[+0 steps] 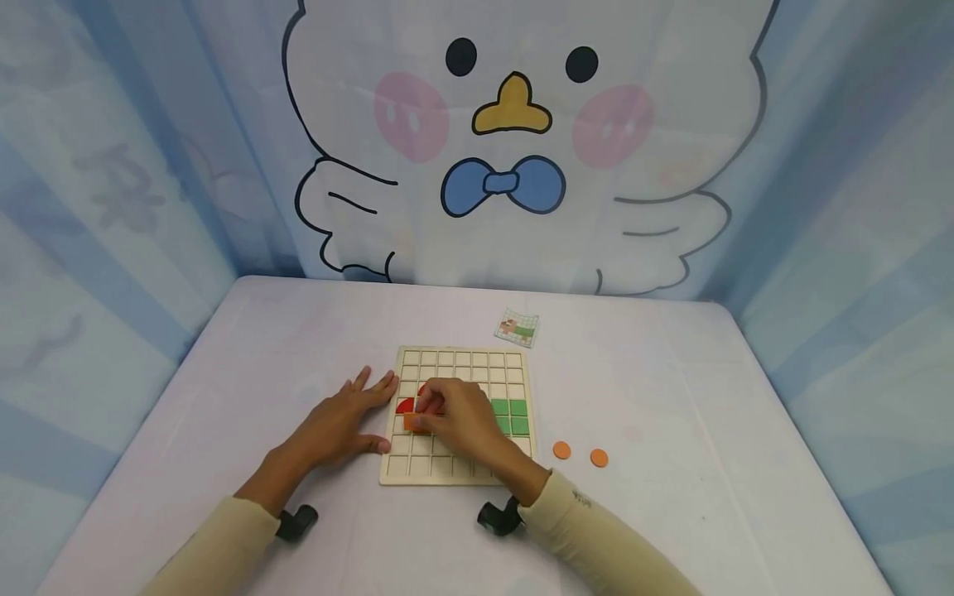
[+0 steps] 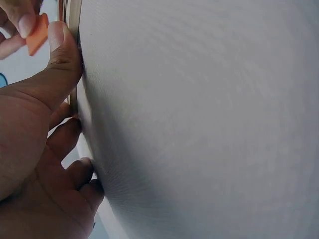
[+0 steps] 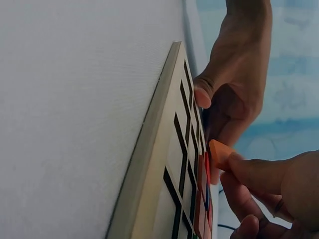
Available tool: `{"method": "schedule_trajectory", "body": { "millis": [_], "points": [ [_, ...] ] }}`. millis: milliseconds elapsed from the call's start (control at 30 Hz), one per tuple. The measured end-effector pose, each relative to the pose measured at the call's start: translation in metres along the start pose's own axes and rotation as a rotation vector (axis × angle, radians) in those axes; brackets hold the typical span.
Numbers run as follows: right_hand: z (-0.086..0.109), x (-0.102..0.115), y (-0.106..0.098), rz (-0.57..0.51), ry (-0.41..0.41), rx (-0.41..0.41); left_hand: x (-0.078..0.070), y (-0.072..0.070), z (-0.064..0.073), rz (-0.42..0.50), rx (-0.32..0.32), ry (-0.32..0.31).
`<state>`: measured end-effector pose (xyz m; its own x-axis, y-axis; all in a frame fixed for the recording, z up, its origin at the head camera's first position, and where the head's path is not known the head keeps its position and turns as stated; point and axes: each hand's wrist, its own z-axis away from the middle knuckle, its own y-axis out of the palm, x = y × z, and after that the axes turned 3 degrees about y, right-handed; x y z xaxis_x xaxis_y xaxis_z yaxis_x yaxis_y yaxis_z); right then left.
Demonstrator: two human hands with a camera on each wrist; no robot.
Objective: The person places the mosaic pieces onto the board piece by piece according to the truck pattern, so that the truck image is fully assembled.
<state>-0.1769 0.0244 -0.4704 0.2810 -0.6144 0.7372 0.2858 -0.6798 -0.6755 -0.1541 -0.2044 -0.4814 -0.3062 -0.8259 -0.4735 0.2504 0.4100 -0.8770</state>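
Observation:
A pale wooden grid board (image 1: 420,469) lies on the white table. My left hand (image 1: 335,426) rests at its left side, fingers spread and the thumb against the edge. Between thumb and fingers, my right hand (image 1: 462,418) pinches an orange square tile (image 3: 219,154). In the right wrist view that tile is tilted just above the board, close to the red pieces. A red rounded piece (image 1: 405,406) sits in the left part of the grid, and green square tiles (image 1: 510,416) fill cells at the right. My right hand covers the middle cells.
Two orange discs, a nearer one (image 1: 562,449) and a farther one (image 1: 599,458), lie right of the board. Behind the board is a small picture card (image 1: 517,328) with a grid pattern. A curtain (image 1: 514,240) with a cartoon bird hangs behind the table (image 1: 656,372).

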Motion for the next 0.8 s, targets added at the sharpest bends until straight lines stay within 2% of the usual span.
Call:
{"method": "schedule_trajectory", "body": {
  "millis": [200, 433, 800],
  "points": [
    [-0.006, 0.004, 0.012, 0.059, 0.012, -0.027, 0.001, 0.0, 0.0, -0.003, -0.007, 0.008],
    [-0.009, 0.005, 0.019, 0.17, -0.036, -0.024, 0.002, 0.0, 0.001, -0.003, -0.016, 0.014],
    [-0.007, 0.004, 0.017, 0.151, -0.057, 0.0, 0.002, 0.001, 0.001, 0.004, -0.009, 0.009]
  ]
}}
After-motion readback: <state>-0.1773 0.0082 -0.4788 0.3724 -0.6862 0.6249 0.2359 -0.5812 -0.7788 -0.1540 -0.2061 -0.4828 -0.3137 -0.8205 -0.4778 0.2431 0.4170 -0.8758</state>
